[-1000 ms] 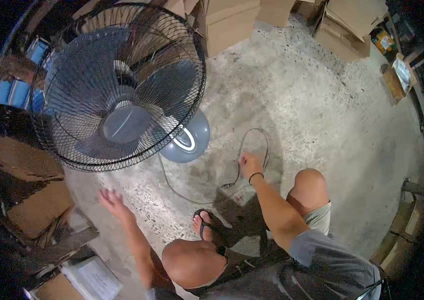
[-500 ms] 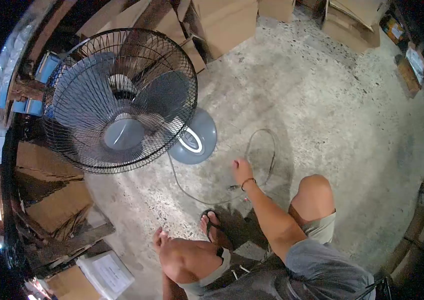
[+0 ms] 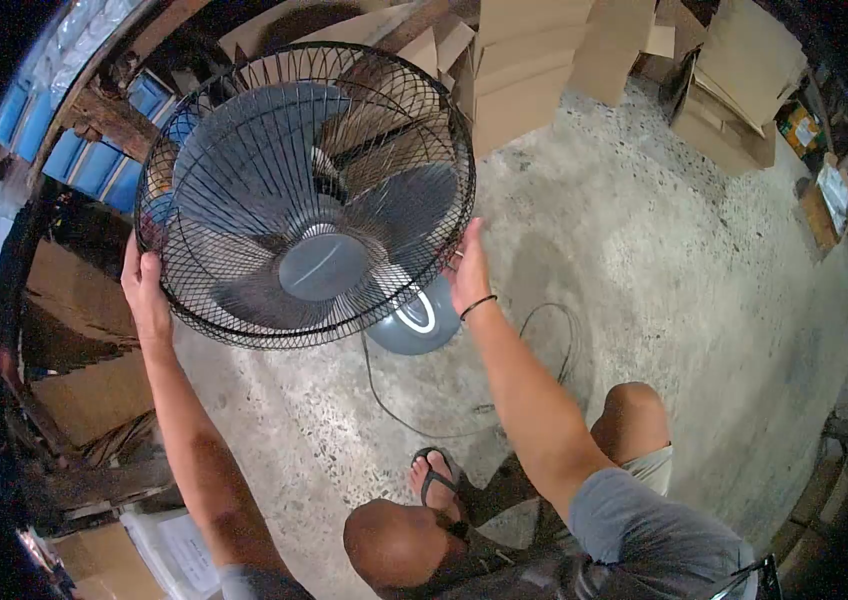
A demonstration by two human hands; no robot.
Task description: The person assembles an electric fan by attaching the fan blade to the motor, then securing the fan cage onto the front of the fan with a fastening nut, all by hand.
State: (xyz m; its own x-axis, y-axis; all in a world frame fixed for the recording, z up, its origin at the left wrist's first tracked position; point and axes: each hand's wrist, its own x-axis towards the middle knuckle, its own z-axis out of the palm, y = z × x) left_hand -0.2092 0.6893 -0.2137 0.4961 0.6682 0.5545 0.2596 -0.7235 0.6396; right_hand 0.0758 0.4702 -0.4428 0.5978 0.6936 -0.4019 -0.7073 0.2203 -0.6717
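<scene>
A standing fan fills the upper left, its black wire guard (image 3: 309,335) closed over dark grey blades (image 3: 254,150) and a round grey hub (image 3: 324,266). At the guard's left rim is my left hand (image 3: 146,290), gripping the edge with the thumb showing and other fingers partly hidden. My right hand (image 3: 470,272) grips the opposite rim, its fingers partly behind the wires. Below the guard, the fan's round grey base (image 3: 414,338) rests on the floor. A thin power cord (image 3: 372,385) runs from it and loops to the right.
Cardboard boxes (image 3: 529,80) stand along the back, with an open carton (image 3: 729,110) farther right. Blue boxes (image 3: 94,165) line a shelf at the left. Lower left, a white package (image 3: 179,550) lies on cardboard. My sandalled foot (image 3: 434,482) is on the concrete floor (image 3: 684,300).
Both hands have risen from near my knees to opposite sides of the fan guard and taken hold of it. In the view, the fan sits farther right.
</scene>
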